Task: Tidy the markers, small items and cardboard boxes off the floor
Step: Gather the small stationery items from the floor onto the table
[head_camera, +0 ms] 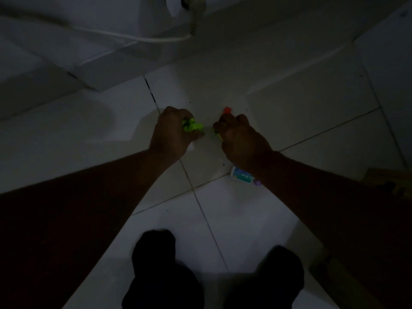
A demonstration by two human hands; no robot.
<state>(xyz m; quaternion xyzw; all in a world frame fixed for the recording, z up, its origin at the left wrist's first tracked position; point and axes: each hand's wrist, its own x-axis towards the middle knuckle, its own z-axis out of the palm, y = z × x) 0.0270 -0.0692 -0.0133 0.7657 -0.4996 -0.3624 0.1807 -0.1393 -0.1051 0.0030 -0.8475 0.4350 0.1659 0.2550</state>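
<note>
The scene is dim. My left hand [172, 130] is closed around bright green markers [191, 126], just above the white floor tiles. My right hand [240, 137] is closed on a marker with an orange-red tip [227, 110] that sticks out past the fingers; a yellow-green bit shows at the thumb. A small teal and white box [242, 176] lies on the floor under my right wrist, with a small purple item [258, 183] beside it. A cardboard box [388, 181] sits at the right edge.
A white cable [133, 37] and plug [194, 25] run along the wall base at the top. A pale furniture edge [73, 74] crosses the upper left. My two dark-socked feet [156, 253] stand on the tiles at the bottom. Another cardboard edge [330, 268] lies bottom right.
</note>
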